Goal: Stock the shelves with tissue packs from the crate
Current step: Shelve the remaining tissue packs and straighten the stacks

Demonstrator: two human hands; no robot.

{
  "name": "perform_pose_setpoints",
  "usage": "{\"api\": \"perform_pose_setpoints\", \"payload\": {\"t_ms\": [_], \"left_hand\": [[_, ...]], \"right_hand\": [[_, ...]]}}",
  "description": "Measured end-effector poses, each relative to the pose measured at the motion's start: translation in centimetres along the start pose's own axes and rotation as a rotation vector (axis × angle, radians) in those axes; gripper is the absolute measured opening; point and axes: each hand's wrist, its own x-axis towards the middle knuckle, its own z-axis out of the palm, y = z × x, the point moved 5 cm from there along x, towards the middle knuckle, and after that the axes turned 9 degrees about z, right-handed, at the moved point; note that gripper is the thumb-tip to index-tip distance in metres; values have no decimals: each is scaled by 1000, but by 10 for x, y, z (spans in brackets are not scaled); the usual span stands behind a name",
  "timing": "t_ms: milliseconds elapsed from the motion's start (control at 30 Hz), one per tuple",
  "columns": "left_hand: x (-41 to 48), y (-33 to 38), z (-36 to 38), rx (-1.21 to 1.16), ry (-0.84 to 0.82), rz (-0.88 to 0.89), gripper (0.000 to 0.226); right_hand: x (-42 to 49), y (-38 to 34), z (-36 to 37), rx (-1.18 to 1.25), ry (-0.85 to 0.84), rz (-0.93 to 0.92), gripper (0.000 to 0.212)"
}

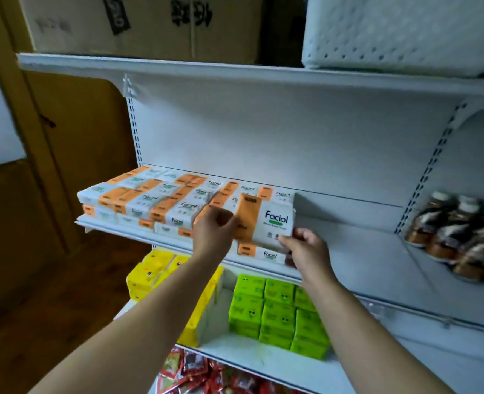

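Two hands: left hand (213, 228), right hand (306, 245). One held tissue pack (272, 220) at centre. One cardboard box (121, 24) at 11 o'clock; one white basket (391, 32) at 1 o'clock. Shelved packs (149, 197) at 9 o'clock: too blurred to count.

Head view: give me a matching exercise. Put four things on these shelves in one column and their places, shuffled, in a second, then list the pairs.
Things
1. tissue pack
2. green packs
3. cardboard box
4. bottles

Places
A. highest level, left of the white basket
B. shelf in the right-hand bay
C. held between the left hand and the right hand
D. lower shelf, right of the yellow packs

Pairs: 1-C, 2-D, 3-A, 4-B
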Motion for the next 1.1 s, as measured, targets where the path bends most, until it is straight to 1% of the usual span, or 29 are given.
{"api": "perform_pose_setpoints", "payload": {"t_ms": [100,167,233,300,367,467,533,600,667,767,867,933,1000,1033,1100], "left_hand": [[8,-2,19,156,-161,51,19],[14,-4,32,215,-303,112,40],[20,-6,40,348,-399,183,57],[25,-11,47,528,-461,269,59],[30,-20,53,674,-507,335,54],[35,-33,60,802,-537,409,48],[35,-39,64,846,-558,466,48],[36,-45,67,825,-565,486,49],[37,-51,69,796,-555,486,49],[40,-54,71,806,-537,494,48],[44,-54,75,845,-546,492,48],[44,-52,75,835,-561,496,49],[44,-51,68,722,-542,485,50],[43,-47,61,629,-499,480,49],[41,-36,42,438,-341,494,44]], "right_hand": [[11,9,-9,-17,13,36,13],[21,11,-13,-25,29,41,15],[32,15,-13,-35,49,52,20],[41,21,-11,-74,69,59,21],[51,28,-7,-127,90,59,16],[65,39,-2,-206,123,66,7],[69,47,-3,-254,176,62,8],[70,49,-5,-289,226,56,18],[71,49,-4,-316,244,34,23],[72,49,-1,-366,258,5,24],[74,49,-2,-409,252,1,23],[72,44,-6,-430,253,-14,27],[65,33,-12,-422,308,-64,29],[60,26,-15,-386,336,-110,26],[47,11,-14,-272,345,-214,15]]}}
